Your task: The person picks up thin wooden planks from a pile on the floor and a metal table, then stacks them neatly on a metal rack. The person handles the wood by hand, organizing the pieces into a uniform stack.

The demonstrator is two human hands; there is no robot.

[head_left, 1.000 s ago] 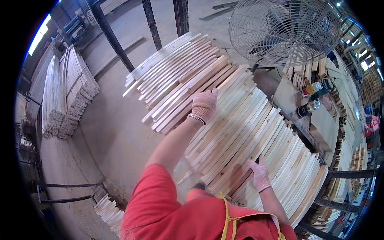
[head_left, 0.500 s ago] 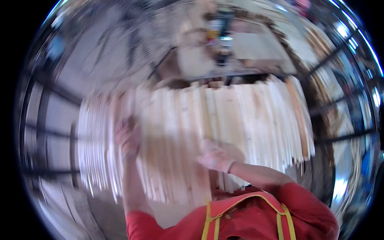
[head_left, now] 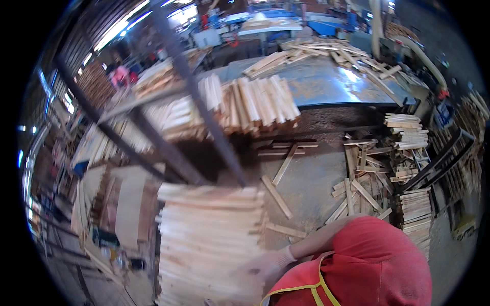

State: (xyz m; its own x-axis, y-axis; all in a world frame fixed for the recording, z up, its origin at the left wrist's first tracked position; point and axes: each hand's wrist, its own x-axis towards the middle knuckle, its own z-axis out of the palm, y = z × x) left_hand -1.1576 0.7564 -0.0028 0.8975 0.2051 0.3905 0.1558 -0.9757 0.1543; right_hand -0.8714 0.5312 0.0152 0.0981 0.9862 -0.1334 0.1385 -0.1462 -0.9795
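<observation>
A broad layer of pale wooden strips [head_left: 204,229], laid side by side, fills the lower middle of the head view. My right hand [head_left: 263,266], in a light glove and blurred by motion, lies over the strips' right side. Its fingers look stretched out flat, with nothing seen in them. The right arm, in a red sleeve [head_left: 377,250], comes in from the lower right. My left hand is out of sight.
Dark metal bars [head_left: 199,97] rise at the strips' far edge. Beyond stand bundled strips [head_left: 255,102] and a metal-topped table [head_left: 326,86] with loose pieces. Scattered wood [head_left: 357,194] lies on the floor to the right, near stacked strips [head_left: 416,214]. A person in pink [head_left: 120,76] is far left.
The view has swung round to the right and up, bringing the workshop and floor into sight. The left hand has left the picture. My right hand is still over the strips.
</observation>
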